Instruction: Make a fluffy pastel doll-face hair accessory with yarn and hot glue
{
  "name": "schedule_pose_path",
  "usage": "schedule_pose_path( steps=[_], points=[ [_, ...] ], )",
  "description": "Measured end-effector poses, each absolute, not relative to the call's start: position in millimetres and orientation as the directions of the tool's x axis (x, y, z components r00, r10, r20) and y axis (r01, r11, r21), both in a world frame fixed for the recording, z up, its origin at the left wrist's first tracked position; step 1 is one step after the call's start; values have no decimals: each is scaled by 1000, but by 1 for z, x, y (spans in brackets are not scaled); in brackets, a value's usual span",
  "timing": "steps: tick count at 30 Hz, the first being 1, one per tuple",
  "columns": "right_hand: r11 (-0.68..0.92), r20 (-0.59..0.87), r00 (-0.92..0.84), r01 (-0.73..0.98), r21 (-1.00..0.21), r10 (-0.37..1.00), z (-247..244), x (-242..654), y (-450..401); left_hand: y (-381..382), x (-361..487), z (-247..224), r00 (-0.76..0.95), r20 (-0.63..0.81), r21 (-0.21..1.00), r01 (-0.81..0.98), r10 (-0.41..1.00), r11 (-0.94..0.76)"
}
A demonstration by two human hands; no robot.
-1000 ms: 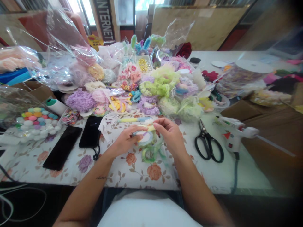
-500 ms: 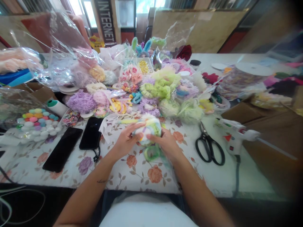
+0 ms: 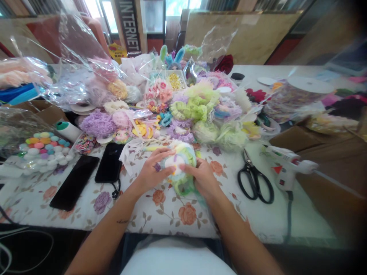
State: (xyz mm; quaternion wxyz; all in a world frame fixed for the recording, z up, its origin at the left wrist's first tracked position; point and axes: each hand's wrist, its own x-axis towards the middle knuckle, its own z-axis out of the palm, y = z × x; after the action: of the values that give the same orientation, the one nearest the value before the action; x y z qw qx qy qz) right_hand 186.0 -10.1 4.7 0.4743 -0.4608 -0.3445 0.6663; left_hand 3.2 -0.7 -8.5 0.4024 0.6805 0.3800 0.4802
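Note:
Between my two hands is a round, soft pastel craft piece [image 3: 185,152], whitish in the middle with fuzzy green, yellow and blue yarn around it. I cannot make out its exact kind. My left hand [image 3: 155,166] grips its left side, thumb across the front and fingers over the upper edge. On the right side my right hand [image 3: 204,176] pinches it, thumb pressed on the pale middle; its other fingers are mostly hidden. A loose green fuzzy loop [image 3: 181,187] hangs below the piece, over the flowered cloth [image 3: 160,214].
Black-handled scissors [image 3: 254,179] and a white glue gun [image 3: 289,164] lie to the right, by a brown cardboard box [image 3: 321,183]. Two phones [image 3: 75,183] lie on the left, near bagged pompoms [image 3: 46,149]. Behind are heaped green trim [image 3: 200,99] and purple yarn [image 3: 99,123].
The craft piece has tilted and its front now shows more fully. The green loop has come up closer against it. Both hands keep their hold, with fingers slightly shifted.

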Motion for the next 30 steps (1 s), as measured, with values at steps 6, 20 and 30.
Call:
schedule_pose_path(
  steps=[6,20,30],
  points=[
    [-308,-270,-156,-342,-888,950,0,188,-10,-2,5,-11,244,357,910,127,901,-395],
    [-311,-293,-104,-327,-892,950,2,186,-9,-1,4,-9,267,338,907,164,903,-388],
    [-290,-279,-87,-395,-872,956,2,182,-11,-2,8,-12,155,430,870,192,889,-454]
  ],
)
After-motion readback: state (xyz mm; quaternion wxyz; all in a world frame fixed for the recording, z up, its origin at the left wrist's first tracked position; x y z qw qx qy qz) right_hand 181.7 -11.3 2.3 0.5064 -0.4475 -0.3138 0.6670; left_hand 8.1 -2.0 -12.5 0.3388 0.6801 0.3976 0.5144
